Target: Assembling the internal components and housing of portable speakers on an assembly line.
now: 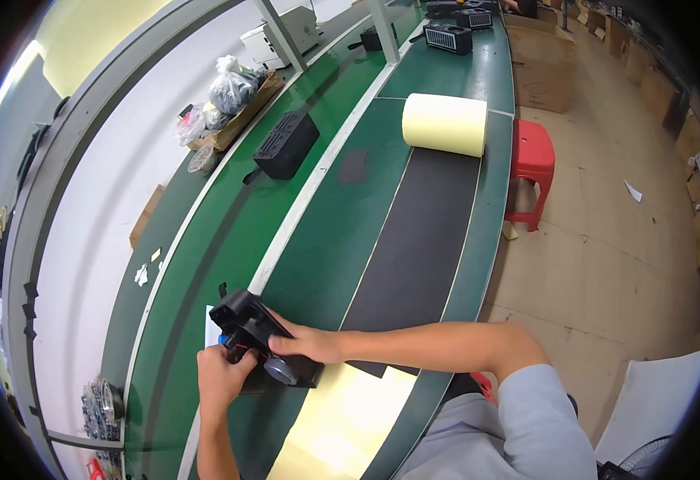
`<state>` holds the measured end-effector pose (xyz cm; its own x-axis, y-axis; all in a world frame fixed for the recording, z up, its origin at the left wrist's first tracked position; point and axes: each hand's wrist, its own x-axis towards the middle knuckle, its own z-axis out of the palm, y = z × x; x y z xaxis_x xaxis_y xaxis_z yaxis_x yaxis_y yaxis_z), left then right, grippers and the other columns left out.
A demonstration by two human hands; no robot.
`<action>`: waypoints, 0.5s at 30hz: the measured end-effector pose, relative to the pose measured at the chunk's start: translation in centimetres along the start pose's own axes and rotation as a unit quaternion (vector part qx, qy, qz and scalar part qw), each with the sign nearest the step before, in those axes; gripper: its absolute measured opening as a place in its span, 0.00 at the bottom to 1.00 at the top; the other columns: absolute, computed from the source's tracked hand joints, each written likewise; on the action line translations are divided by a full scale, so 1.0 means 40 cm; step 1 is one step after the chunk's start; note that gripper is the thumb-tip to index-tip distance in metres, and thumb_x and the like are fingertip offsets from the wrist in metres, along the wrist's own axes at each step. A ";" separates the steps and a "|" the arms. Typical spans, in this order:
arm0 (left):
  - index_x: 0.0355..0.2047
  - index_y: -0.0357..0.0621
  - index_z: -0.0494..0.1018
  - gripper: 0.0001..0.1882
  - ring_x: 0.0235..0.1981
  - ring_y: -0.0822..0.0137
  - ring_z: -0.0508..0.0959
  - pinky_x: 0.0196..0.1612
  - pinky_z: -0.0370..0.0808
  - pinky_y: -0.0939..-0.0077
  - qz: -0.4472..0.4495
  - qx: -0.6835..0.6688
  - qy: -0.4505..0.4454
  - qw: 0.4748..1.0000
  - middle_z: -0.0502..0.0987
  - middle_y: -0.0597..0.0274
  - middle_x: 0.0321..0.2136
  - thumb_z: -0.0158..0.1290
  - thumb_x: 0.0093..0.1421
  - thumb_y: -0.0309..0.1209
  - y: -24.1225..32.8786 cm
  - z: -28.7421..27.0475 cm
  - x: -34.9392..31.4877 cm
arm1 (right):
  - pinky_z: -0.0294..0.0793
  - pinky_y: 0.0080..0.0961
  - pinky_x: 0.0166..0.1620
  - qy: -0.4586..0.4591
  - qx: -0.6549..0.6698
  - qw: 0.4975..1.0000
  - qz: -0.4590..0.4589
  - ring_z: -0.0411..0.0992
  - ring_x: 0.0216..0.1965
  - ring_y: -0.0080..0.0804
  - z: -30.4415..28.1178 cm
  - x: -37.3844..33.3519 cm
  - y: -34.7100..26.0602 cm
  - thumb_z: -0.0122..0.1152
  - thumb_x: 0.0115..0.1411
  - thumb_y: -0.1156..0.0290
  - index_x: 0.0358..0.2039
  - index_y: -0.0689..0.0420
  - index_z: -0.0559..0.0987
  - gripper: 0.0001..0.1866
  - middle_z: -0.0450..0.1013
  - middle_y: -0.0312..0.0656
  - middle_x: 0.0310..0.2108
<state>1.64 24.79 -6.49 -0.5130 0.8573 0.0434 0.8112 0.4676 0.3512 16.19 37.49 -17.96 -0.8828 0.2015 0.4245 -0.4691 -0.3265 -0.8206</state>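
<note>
A black plastic device housing stands tilted at the near part of the green workbench. Its inner side faces me, with a round grey speaker-like part at the lower edge. My right hand grips the housing from the right, thumb on its near face. At the lower left of the housing, my left hand is closed, its fingertips pressed in against the housing. A bit of red, perhaps a wire, shows by those fingers, but what they pinch is hidden. Something blue and a white sheet show just behind the left hand.
A roll of pale yellow-backed black sheet lies partly unrolled along the bench, its yellow end near me. A black box-shaped device sits on the green conveyor belt. A red stool stands right of the bench.
</note>
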 end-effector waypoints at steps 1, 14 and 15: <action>0.24 0.26 0.76 0.20 0.15 0.66 0.74 0.23 0.69 0.64 -0.020 -0.024 0.001 1.000 0.73 0.50 0.13 0.64 0.50 0.37 0.041 0.002 -0.002 | 0.57 0.31 0.67 0.041 0.047 0.997 0.044 0.54 0.70 0.35 -0.001 -0.003 -0.023 0.45 0.73 0.44 0.75 0.47 0.28 0.47 0.49 0.46 0.72; 0.33 0.29 0.78 0.12 0.28 0.50 0.82 0.34 0.77 0.63 -0.078 -0.060 0.110 0.989 0.81 0.44 0.26 0.60 0.60 0.30 0.079 0.007 -0.061 | 0.75 0.43 0.58 0.263 0.371 0.869 0.194 0.77 0.52 0.41 -0.053 0.029 -0.061 0.47 0.70 0.44 0.57 0.56 0.76 0.30 0.77 0.45 0.53; 0.38 0.30 0.76 0.13 0.34 0.46 0.81 0.40 0.76 0.60 -0.026 -0.017 0.162 0.986 0.81 0.42 0.33 0.60 0.60 0.30 0.067 0.010 -0.057 | 0.75 0.43 0.58 0.272 0.366 0.866 0.203 0.77 0.51 0.42 -0.072 0.021 -0.063 0.48 0.69 0.45 0.56 0.56 0.76 0.29 0.78 0.45 0.52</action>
<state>5.11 24.19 -6.02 -0.6215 0.7153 0.3194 0.7740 0.4979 0.3912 16.71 41.16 -16.64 -0.9293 0.2727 -0.2490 -0.1895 -0.9309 -0.3122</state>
